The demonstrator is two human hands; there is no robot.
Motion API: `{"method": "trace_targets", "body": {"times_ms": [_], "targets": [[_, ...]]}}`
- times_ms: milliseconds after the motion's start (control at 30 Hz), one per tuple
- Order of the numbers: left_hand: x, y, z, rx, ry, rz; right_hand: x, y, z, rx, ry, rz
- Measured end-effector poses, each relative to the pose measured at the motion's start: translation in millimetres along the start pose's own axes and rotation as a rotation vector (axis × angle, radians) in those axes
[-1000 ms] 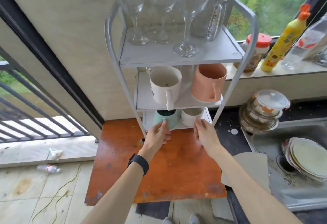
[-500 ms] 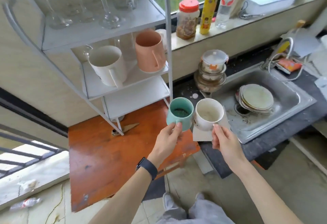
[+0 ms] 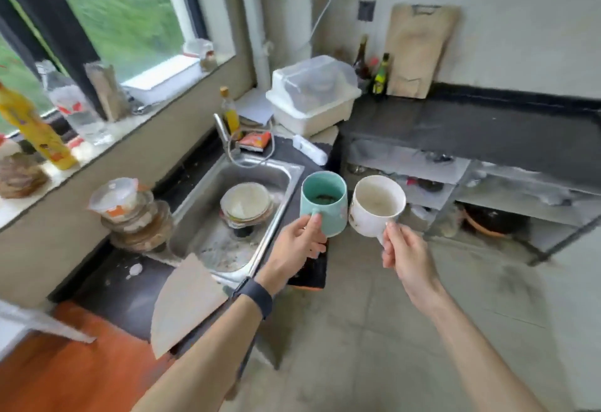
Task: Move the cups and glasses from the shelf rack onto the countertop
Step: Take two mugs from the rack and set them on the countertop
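My left hand (image 3: 294,245) grips a teal mug (image 3: 323,201) by its handle, with dark residue visible inside. A white mug (image 3: 375,205) is held by its handle in my right hand (image 3: 405,250). Both mugs are upright, side by side in the air above the floor, just right of the sink (image 3: 276,172). The dark countertop (image 3: 481,127) stretches along the far right wall, beyond the mugs. Only a white corner of the shelf rack (image 3: 42,325) shows at the lower left edge.
The sink holds stacked plates (image 3: 245,205). Lidded bowls (image 3: 130,213) are piled left of it. A white lidded box (image 3: 312,94), bottles and a cutting board (image 3: 418,49) stand at the counter's back. Bottles line the window sill. An orange board (image 3: 65,372) lies lower left.
The view has swung right, away from the rack toward the far counter. Both hands have carried the teal and white mugs from the rack area to past the sink.
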State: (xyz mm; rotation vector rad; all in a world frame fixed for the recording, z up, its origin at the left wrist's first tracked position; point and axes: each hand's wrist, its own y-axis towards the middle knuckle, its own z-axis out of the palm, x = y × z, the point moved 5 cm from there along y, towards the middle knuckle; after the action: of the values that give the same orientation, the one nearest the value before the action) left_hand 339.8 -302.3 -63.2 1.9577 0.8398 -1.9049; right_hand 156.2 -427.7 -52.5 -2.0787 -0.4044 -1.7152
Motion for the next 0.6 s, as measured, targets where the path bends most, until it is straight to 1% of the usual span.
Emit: {"method": "trace_targets", "body": {"times_ms": [167, 300, 467, 600], "targets": [[-67, 67, 153, 0.171, 0.013, 0.097, 22, 52, -148, -0.178, 0.036, -0.060], [-105, 100, 261, 0.287, 0.032, 0.113, 32, 78, -251, -0.286, 0.055, -0.076], [-138, 141, 373, 0.421, 0.113, 0.126, 31, 109, -355, -0.425, 0.098, -0.079], [-155, 184, 458, 0.507, 0.127, 0.145, 23, 145, -427, -0.511, 0.102, -0.058]]}}
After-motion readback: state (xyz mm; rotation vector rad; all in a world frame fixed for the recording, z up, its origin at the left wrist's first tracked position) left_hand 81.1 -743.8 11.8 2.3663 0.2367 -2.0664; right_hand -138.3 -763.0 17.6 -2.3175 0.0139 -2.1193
